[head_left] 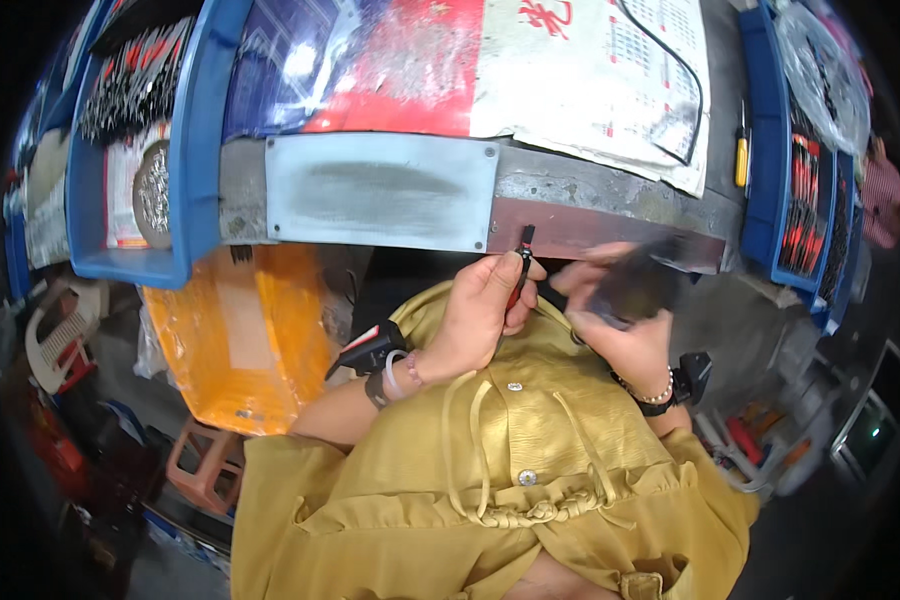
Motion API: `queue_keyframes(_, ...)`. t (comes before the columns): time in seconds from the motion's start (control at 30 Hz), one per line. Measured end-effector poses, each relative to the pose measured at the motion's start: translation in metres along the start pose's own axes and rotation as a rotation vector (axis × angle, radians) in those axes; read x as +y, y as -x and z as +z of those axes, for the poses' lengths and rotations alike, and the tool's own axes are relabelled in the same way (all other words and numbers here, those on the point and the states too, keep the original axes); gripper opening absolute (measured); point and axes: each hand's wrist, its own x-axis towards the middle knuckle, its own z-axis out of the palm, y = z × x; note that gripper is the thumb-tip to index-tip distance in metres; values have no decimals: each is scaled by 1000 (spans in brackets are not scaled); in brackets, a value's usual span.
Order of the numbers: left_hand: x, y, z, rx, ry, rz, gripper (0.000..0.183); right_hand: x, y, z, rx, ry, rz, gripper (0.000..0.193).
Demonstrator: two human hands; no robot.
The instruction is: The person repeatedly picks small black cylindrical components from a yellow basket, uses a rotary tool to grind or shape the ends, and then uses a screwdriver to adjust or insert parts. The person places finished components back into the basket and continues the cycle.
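My left hand [485, 300] pinches a slim black-and-red piece [527, 240] upright between thumb and fingers, close to the front edge of the workbench. Its exact kind does not show; a red part runs down along the fingers. Just to the right, my right hand [630, 345] is curled around a dark, rounded object [645, 285]. Motion smears that object and the fingertips, so I cannot make out what it is. The two hands are a short way apart, above my lap.
A light-blue plate [380, 190] is fixed along the bench edge. Blue bins [195, 200] with black-and-red pieces and a round dish of metal bits [153, 195] stand left; more blue bins [765, 170] stand right, beside a yellow-handled tool [742, 160]. An orange plastic-lined crate [195, 370] sits below left.
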Motion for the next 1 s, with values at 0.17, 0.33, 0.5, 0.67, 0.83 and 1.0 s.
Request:
queue_keyframes(0.17,-4,2,-2,4,-26,66,32,-34,-4,0,-16,-446,-691,50)
queue_keyframes(0.33,3,3,-5,-37,-20,-19,23,-58,-13,6,-274,-249,-997,57)
queue_keyframes(0.5,6,4,-6,-41,25,-79,22,-52,-26,22,-350,-138,-990,51)
queue_keyframes(0.67,4,3,-7,-27,43,-119,22,-53,-35,23,-406,-27,-979,55)
queue_keyframes(0.83,4,2,-8,-42,43,-114,22,-54,-39,23,-442,-29,-957,54)
queue_keyframes(1.0,6,3,-7,-23,16,-125,24,-57,-47,19,-531,-46,-917,54)
